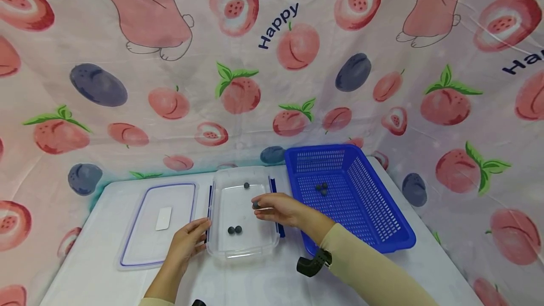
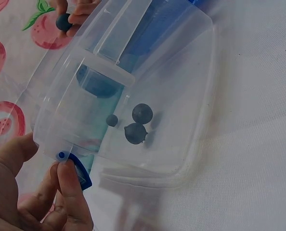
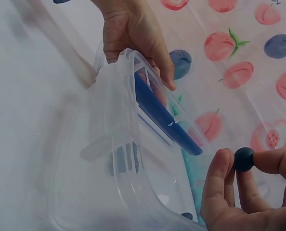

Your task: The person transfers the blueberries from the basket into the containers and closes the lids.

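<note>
Blueberry (image 3: 243, 159) pinched between right hand (image 1: 278, 209) fingers | left hand (image 1: 187, 242) fingers gripping container (image 1: 238, 249) edge

Lighting: bright, even and diffuse in the head view; no single source apparent. Shadows: faint and soft, a light one under the clear container (image 1: 243, 211) on the bench (image 1: 106, 268).
Glare: mild sheen on the creased fruit-print cloth (image 1: 272, 60) at upper right.
Distortion: wide-angle bending toward the head-view edges.
Wrist views: dimmer, greyish, lower contrast. Left wrist view, near hand (image 2: 32, 192) soft. Right wrist view, container walls blurred and smeared close to the lens; distant cloth fairly sharp.
</note>
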Demonstrator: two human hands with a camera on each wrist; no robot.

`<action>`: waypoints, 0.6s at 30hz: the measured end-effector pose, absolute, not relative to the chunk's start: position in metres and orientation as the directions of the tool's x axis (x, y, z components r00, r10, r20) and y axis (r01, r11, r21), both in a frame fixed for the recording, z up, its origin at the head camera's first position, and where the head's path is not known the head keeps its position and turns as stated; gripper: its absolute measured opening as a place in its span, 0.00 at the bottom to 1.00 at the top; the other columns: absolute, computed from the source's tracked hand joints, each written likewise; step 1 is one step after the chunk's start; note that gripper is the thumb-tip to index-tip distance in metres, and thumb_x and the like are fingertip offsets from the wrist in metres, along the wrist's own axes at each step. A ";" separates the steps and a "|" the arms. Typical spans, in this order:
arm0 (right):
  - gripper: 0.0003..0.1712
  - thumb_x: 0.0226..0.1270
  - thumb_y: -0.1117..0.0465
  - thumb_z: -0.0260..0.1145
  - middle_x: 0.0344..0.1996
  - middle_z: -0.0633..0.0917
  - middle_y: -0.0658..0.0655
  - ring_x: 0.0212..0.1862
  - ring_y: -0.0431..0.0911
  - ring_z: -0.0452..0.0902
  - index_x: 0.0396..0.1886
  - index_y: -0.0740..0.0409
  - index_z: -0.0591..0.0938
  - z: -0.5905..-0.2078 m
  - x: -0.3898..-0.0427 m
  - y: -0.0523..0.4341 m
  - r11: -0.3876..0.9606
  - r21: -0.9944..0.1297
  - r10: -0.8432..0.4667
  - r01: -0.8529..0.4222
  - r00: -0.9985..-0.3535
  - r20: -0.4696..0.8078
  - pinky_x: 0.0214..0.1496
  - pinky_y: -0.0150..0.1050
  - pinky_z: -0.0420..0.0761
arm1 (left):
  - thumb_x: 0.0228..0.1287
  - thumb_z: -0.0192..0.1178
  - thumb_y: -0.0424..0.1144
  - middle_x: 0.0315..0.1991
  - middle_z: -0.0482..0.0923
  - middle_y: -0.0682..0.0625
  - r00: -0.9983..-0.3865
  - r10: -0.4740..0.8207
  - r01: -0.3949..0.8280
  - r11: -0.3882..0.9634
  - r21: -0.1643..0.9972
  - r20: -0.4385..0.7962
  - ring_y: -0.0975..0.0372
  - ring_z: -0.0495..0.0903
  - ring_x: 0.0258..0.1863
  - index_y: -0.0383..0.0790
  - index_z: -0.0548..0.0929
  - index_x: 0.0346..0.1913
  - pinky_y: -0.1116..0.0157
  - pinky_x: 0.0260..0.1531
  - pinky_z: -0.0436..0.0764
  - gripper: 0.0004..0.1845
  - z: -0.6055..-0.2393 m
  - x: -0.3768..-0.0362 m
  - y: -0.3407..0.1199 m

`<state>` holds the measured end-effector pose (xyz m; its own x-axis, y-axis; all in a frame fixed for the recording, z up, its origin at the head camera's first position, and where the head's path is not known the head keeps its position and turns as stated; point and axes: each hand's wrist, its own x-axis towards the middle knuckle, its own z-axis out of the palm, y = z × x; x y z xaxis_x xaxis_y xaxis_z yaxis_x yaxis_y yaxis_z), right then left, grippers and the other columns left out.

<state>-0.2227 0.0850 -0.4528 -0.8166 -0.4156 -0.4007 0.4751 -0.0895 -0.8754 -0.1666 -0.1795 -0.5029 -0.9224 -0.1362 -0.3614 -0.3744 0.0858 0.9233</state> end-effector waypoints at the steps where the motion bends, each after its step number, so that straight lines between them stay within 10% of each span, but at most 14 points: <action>1: 0.23 0.68 0.69 0.55 0.39 0.81 0.56 0.42 0.45 0.80 0.61 0.76 0.73 -0.454 -0.223 0.083 -0.092 -0.876 -0.419 0.474 -0.816 -0.398 0.50 0.35 0.83 | 0.67 0.63 0.47 0.41 0.77 0.53 -0.923 -0.136 -0.374 0.086 0.923 -0.361 0.64 0.75 0.37 0.32 0.74 0.65 0.72 0.33 0.82 0.29 -0.503 -0.166 -0.179; 18: 0.21 0.67 0.72 0.56 0.34 0.80 0.56 0.36 0.42 0.78 0.59 0.76 0.74 -0.464 -0.231 0.055 -0.083 -0.845 -0.423 0.529 -0.786 -0.450 0.45 0.31 0.82 | 0.66 0.64 0.49 0.41 0.78 0.54 -0.924 -0.129 -0.372 0.088 0.924 -0.360 0.64 0.75 0.37 0.33 0.74 0.65 0.71 0.33 0.83 0.31 -0.505 -0.167 -0.179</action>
<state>-0.2308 0.0546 -0.4636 -0.7864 -0.4228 -0.4504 0.5287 -0.0833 -0.8447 -0.1669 -0.1792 -0.5046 -0.9241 -0.1286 -0.3597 -0.3719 0.0878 0.9241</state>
